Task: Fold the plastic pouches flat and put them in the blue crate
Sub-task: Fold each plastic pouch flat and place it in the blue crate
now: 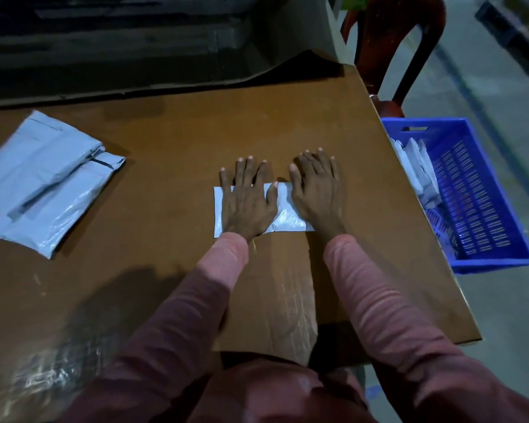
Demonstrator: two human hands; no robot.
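Spread left hand (247, 206) and right hand (317, 190) flatten, largely hiding, seemingly folded pouch (287, 216).

— What sort of place is this?

— A packing or storeroom floor, not a home. The light is dim, and the floor (498, 87) is bare grey concrete.

— What else points that way?

— The work surface (196, 132) is covered with flattened brown cardboard, patched with clear tape. A pile of grey mailer pouches (43, 181) lies on it at the left. A blue slotted plastic crate (483, 196) sits on the floor beside the table, with white folded pouches (416, 166) stacked inside. A red plastic chair (391, 41) stands behind it.

— And the dark background?

— Too dark to tell.
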